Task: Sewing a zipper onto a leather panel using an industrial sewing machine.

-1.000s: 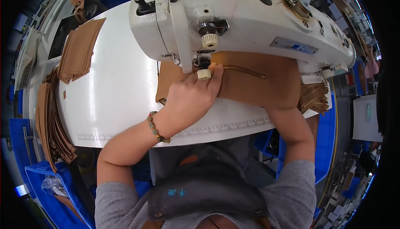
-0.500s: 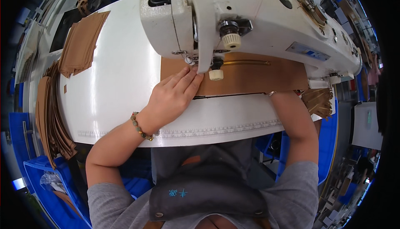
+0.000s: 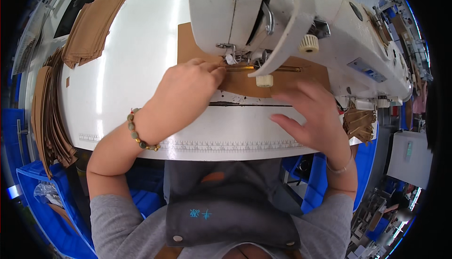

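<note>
A flat brown panel [image 3: 188, 40], leather-like, lies beneath the head of a white sewing machine [image 3: 214, 16]. A gold-toothed zipper [image 3: 288, 68] runs along it, passing under the presser foot. My left hand [image 3: 186, 87] rests on the panel just left of the needle area, fingers bent and closed at the zipper's left end; the fingertips are partly hidden. Over the panel's front right edge, my right hand [image 3: 306, 110] is raised with thumb and fingers apart, slightly blurred, holding nothing.
Stacked brown pieces [image 3: 96, 28] lie at the table's far left. More long brown pieces [image 3: 52, 113] hang over the left edge, above a blue bin [image 3: 35, 174]. Small brown pieces [image 3: 360, 123] are bunched at the right. A printed ruler [image 3: 197, 145] follows the front edge.
My right hand has come out from the panel's right end and opened. My left fingers have gone from flat to bent. The panel has turned and shifted, and more of the zipper shows around the foot.
</note>
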Motion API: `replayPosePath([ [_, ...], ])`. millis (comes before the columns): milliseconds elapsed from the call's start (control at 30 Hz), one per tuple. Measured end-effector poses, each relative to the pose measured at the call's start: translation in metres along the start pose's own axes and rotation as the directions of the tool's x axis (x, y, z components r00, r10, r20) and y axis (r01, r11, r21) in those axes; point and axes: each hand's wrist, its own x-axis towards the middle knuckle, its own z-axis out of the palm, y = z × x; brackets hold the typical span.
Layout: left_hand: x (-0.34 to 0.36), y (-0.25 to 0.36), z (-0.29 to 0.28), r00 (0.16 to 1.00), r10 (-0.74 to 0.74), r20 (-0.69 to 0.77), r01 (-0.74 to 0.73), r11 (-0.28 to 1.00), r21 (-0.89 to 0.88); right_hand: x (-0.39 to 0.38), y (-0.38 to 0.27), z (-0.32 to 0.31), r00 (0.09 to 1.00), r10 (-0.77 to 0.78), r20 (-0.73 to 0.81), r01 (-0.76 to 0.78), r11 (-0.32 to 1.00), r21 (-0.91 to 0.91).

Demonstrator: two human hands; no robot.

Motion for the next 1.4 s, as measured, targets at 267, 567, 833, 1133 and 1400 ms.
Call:
replayPosePath([
  [267,0.010,-0.034,-0.005,0.993,-0.118,0.004,0.112,0.935,-0.337,0.030,0.030,0.056,0.942,0.228,0.248,-0.214,0.973,-0.082],
  [567,-0.023,-0.015,0.023,0.940,0.108,-0.324,-0.099,0.994,0.043,0.013,0.025,0.092,0.999,-0.006,0.035,0.015,0.964,-0.267],
  [833,-0.079,-0.016,0.029,0.945,0.188,-0.268,-0.178,0.982,0.061,0.017,0.035,0.096,0.997,0.049,0.066,-0.046,0.997,-0.060],
  [1133,0.041,-0.084,0.057,0.983,-0.178,-0.046,0.171,0.977,-0.127,0.022,0.037,0.092,0.998,0.069,0.007,-0.070,0.994,0.085],
  [1400,0.068,-0.113,0.083,0.984,-0.094,-0.152,-0.013,0.810,-0.586,0.028,0.027,0.083,0.979,0.175,0.103,-0.176,0.984,0.005],
])
